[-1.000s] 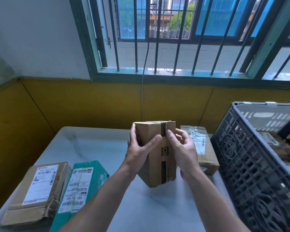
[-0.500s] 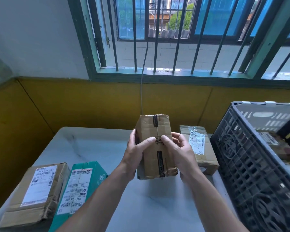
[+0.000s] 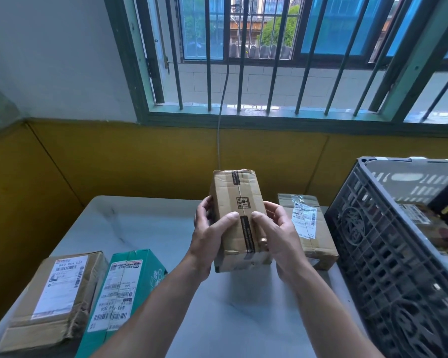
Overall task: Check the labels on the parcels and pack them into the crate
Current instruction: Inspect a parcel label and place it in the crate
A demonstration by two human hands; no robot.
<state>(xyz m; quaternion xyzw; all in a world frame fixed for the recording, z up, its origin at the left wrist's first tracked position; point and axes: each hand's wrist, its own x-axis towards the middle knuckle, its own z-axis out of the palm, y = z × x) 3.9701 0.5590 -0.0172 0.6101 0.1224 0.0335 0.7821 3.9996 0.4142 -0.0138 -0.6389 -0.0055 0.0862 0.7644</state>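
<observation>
I hold a small brown cardboard parcel (image 3: 239,200) up over the middle of the table, its taped face with a black strip toward me. My left hand (image 3: 211,233) grips its left side and my right hand (image 3: 277,233) its right side, both thumbs on the front face. No shipping label shows on the face I see. The dark grey slatted crate (image 3: 378,249) stands at the right, with at least one labelled parcel (image 3: 424,223) inside.
A brown parcel with a white label (image 3: 305,226) lies on the table (image 3: 145,226) between my hands and the crate. At the near left lie a brown labelled parcel (image 3: 57,298) and a green labelled box (image 3: 124,293). A yellow wall and barred window are behind.
I have turned the parcel in my hands, tilting its top away so the taped face now lies toward me, and my thumbs have slid lower on it.
</observation>
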